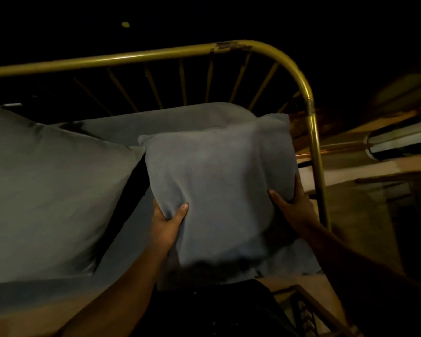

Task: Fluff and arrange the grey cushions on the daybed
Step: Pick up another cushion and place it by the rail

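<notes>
I hold a square grey cushion (219, 181) up in front of me, over the right end of the daybed. My left hand (168, 222) grips its lower left edge, thumb on the front face. My right hand (292, 205) clamps its right edge, fingers wrapped behind. A larger grey cushion (46, 190) leans at the left. The grey mattress (170, 122) shows behind and below the held cushion. The light is dim.
A brass-coloured metal rail (309, 93) with thin spindles curves around the back and right end of the daybed. Wooden furniture (350, 166) stands close to the right of the rail. A wooden frame piece (309, 310) lies at the lower right.
</notes>
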The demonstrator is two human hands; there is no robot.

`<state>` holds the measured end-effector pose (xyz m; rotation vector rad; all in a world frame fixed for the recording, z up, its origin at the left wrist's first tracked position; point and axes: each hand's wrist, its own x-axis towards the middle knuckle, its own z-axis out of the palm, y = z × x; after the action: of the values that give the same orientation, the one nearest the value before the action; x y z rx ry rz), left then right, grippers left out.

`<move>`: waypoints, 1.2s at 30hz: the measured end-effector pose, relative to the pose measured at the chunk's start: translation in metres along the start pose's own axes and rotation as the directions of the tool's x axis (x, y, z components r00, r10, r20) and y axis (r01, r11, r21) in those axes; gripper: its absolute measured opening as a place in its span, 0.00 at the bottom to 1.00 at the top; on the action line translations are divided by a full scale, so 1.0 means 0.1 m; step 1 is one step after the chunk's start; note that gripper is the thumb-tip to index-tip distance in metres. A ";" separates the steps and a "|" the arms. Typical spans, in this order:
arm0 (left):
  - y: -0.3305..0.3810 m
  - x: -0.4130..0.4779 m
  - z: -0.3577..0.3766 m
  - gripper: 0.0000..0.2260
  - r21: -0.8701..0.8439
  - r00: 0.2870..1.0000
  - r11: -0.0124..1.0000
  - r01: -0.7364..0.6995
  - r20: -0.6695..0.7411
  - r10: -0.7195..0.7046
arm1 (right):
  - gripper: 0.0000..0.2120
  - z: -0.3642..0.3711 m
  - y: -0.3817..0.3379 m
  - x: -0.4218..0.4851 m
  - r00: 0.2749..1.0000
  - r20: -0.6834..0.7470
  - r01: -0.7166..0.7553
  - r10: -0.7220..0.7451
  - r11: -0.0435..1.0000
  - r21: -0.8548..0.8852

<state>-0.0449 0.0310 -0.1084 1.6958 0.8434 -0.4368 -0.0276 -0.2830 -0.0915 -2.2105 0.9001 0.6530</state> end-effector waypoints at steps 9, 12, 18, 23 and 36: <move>-0.20 -0.03 0.35 0.54 0.360 0.989 0.927 0.107 0.054 -0.135 | 0.53 0.28 0.25 0.09 0.978 0.175 -0.112 0.112 0.994 -0.007; -0.25 0.07 0.31 0.61 0.311 0.995 0.948 0.066 0.047 -0.085 | 0.49 0.27 0.20 0.17 0.987 0.094 -0.134 0.129 0.990 0.052; -0.22 0.28 0.29 0.53 0.308 1.000 0.951 0.021 0.011 -0.026 | 0.47 0.25 0.18 0.36 0.992 0.088 -0.101 0.092 0.991 0.093; -0.11 0.43 0.45 0.34 -0.063 0.992 0.993 0.098 -0.069 -0.102 | 0.45 0.23 0.16 0.46 0.977 0.183 -0.164 0.112 0.938 0.304; -0.12 0.33 0.63 0.43 0.274 0.989 0.962 0.001 -0.142 0.039 | 0.42 0.16 0.08 0.36 0.995 0.003 0.102 -0.103 0.994 0.029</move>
<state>-0.0227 -0.0169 -0.1571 2.0095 0.9035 -0.4346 -0.0138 -0.2909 -0.1279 -2.2126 0.7834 0.5922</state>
